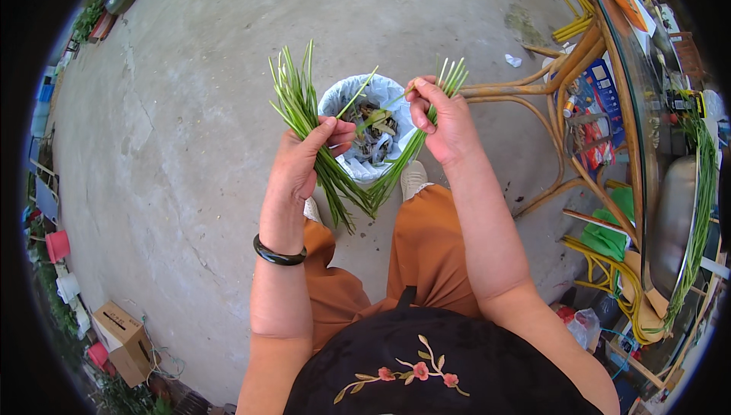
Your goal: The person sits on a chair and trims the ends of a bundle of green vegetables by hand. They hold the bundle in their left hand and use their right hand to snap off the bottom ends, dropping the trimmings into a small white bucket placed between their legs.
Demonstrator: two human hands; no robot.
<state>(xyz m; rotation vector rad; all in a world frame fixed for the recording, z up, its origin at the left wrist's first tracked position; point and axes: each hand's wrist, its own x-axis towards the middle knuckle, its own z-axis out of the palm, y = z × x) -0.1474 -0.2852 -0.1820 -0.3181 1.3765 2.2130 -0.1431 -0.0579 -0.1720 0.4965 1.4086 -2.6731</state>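
My left hand [311, 152] is closed around a thick bundle of long green stalks [297, 101], likely garlic chives, with pale cut ends upward. Between its thumb and fingers one separate stalk [357, 94] is pinched. A thinner bundle of the same stalks [402, 161] is held in my right hand [442, 115], whose thumb and forefinger pinch a thin yellowish strand [400, 97]. The drooping tips of both bundles meet between my hands. Below them a bin [365, 174] lined with a pale plastic bag holds dark plant scraps [374, 129].
To the right stands a glass-topped table [634, 129] on bent cane legs [514, 90], bearing a metal basin [674, 226] and more green stalks [699, 198]. Yellow cane chairs [605, 278] are near it. A cardboard box [123, 341] sits at lower left on the concrete floor [171, 129].
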